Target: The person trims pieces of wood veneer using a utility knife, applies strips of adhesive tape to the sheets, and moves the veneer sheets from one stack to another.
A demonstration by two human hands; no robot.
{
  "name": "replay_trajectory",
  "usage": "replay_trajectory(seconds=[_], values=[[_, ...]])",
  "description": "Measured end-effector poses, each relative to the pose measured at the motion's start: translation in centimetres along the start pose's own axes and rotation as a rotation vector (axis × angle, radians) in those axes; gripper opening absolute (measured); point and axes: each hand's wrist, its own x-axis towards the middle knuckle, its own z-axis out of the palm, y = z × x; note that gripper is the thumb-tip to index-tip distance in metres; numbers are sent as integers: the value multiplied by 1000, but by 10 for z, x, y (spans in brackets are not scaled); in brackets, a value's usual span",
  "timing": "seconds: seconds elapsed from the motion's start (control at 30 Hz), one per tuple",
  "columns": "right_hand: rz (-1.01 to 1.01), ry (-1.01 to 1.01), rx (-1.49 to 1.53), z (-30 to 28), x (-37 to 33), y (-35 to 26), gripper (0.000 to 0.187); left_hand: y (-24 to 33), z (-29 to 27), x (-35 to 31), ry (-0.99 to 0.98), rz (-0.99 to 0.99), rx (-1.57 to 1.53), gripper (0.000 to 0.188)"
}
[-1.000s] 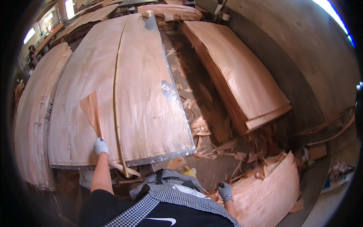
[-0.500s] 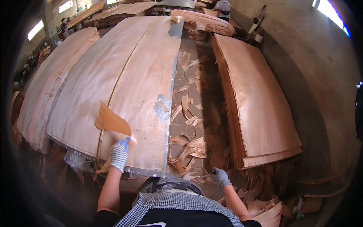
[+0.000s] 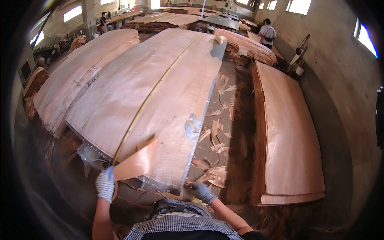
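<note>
My left hand point(image 3: 105, 184), in a white-and-blue glove, grips a loose torn piece of wood veneer point(image 3: 135, 163) at the near edge of a long metal table point(image 3: 208, 100) covered with thin veneer sheets point(image 3: 152, 92). A thin yellowish strip point(image 3: 156, 86) runs lengthwise between two sheets. My right hand point(image 3: 200, 191), in a grey glove, rests on the near right corner of the table, fingers closed on the veneer sheet's edge there.
A tall stack of veneer point(image 3: 286, 132) lies on the right, and another stack point(image 3: 80, 80) on the left. Torn veneer scraps point(image 3: 218, 140) litter the floor between table and right stack. A person point(image 3: 267, 32) stands far back; another person point(image 3: 104, 20) is at far left.
My view has swung left and up the table. My left hand has come back to the near edge with the torn piece; my right hand rose from the floor scraps to the table corner.
</note>
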Motion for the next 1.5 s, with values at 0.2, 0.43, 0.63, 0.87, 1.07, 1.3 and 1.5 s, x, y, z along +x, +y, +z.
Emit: replay_trajectory(seconds=[0.2,0.43,0.63,0.87,1.07,1.3,1.5], values=[[-11,-184,-93,45,29,-57,28,-203,-65,-70,384,-476,-262,35],[-79,-282,-194,93,92,-124,30,-308,-108,-251,779,-1136,-428,41],[-246,-268,-397,128,161,-154,25,-273,-22,-337,545,-1483,-354,42],[-273,-125,-34,144,267,-185,29,-235,6,-387,266,-1571,-260,44],[-334,-227,-157,198,341,-216,44,-239,-6,-397,170,-1637,-239,46],[38,-196,-267,230,393,-229,32,-333,-9,-394,94,-1718,-249,48],[31,460,-186,260,394,-275,20,-490,-31,-357,21,-1739,-235,50]])
